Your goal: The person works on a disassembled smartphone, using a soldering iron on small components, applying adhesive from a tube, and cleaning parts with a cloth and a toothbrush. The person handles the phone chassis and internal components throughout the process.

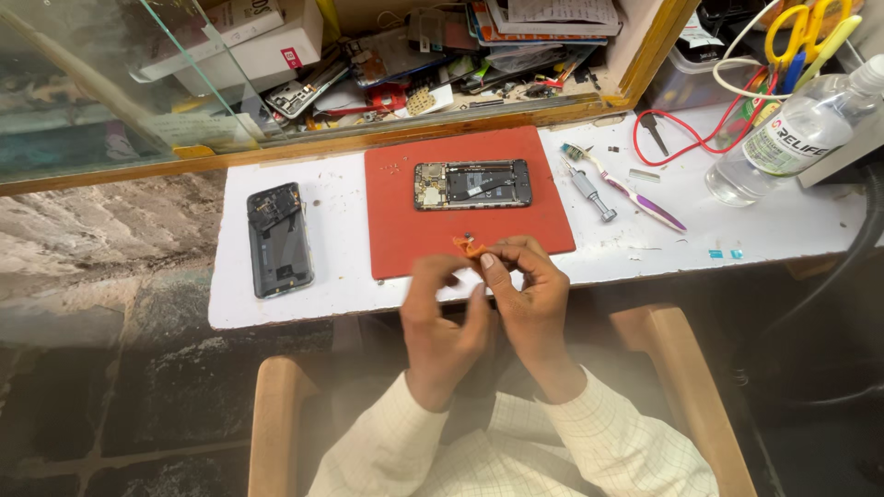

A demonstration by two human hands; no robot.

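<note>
Fingers of both hands meet just past the near edge of the white worktop (276, 308), where the person pinches a small orange part (468, 246) between them. The left hand (440, 317) closes on it from below and the right hand (527, 299) grips its other side with thumb and forefinger. The part looks thin, light and flexible, probably a bit of flex strip or film, so it would likely crease or tear if pulled hard; its edges seem the safest place to hold.

Just beyond the hands lies a red mat (405, 235), and toward its far edge rests an opened phone body (472, 184) with its insides showing. To the left, on the bare worktop, lies a dark back cover (279, 239). To the right sit a small screwdriver (591, 191) and a toothbrush (626, 189), then a clear plastic bottle (792, 133) near the far right corner.
</note>
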